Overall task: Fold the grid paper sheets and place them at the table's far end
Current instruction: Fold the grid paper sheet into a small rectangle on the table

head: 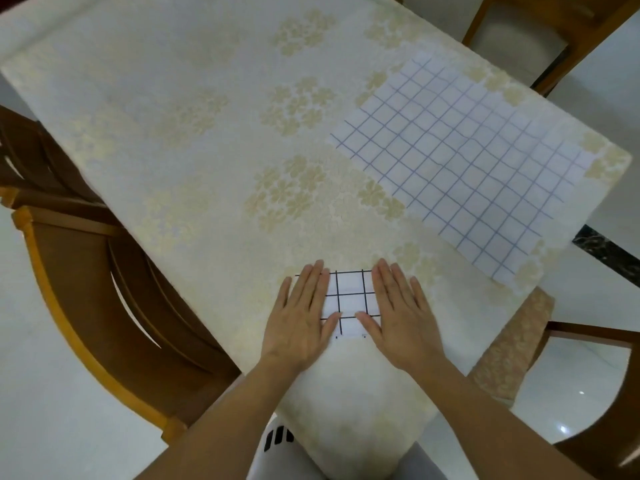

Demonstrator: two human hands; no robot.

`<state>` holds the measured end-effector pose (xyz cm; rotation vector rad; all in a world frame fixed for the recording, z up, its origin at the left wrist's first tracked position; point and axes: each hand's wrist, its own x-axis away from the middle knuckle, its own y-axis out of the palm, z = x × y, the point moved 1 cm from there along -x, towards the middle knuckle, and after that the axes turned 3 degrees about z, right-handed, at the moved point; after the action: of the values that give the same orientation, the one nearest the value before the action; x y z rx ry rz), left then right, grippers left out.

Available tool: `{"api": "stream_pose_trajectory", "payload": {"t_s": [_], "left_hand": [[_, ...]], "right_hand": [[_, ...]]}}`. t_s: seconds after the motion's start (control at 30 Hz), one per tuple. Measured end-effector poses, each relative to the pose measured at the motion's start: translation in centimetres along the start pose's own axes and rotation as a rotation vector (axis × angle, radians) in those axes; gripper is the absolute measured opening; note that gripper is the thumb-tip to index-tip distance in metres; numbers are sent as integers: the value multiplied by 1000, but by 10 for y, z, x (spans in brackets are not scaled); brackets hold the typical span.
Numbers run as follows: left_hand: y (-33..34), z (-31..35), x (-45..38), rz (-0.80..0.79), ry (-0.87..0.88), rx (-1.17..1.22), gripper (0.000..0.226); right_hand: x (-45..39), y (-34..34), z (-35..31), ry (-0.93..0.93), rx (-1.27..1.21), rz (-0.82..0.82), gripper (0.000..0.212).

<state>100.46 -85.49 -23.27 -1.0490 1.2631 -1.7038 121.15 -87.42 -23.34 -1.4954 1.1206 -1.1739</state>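
Observation:
A small folded sheet of black-lined grid paper (350,301) lies near the table's front edge. My left hand (300,318) presses flat on its left part with straight fingers. My right hand (399,315) presses flat on its right part in the same way. Only a narrow strip of the folded sheet shows between the two hands. A large unfolded sheet with blue grid lines (460,164) lies flat on the right side of the table, reaching close to the right edge.
The table (180,109) carries a cream cloth with pale floral print. A wooden chair (104,306) stands at the left, another chair (519,32) at the far right, and a third (595,393) at the near right.

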Motion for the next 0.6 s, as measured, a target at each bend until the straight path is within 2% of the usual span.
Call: {"api": "stream_pose_trajectory", "payload": {"t_s": [0.07,0.17,0.27,0.33,0.47,0.6], "left_hand": [[-4,-7,8,10,-28,35,71],[-20,-10,19,88,-197,198,66],[-37,-12,29,258,-446,328,43],[-42,-10,31,225,-630,462,34],[-42,2,29,220,-741,615,27],[-42,12,21,246,-823,670,17]], "right_hand": [[6,-3,7,-6,5,0,80],[11,-16,12,79,-45,77,72],[13,-32,19,272,-104,235,40],[12,-39,17,393,-203,235,26],[6,-37,5,626,-455,126,29],[-2,-32,-8,749,-548,129,29]]}}
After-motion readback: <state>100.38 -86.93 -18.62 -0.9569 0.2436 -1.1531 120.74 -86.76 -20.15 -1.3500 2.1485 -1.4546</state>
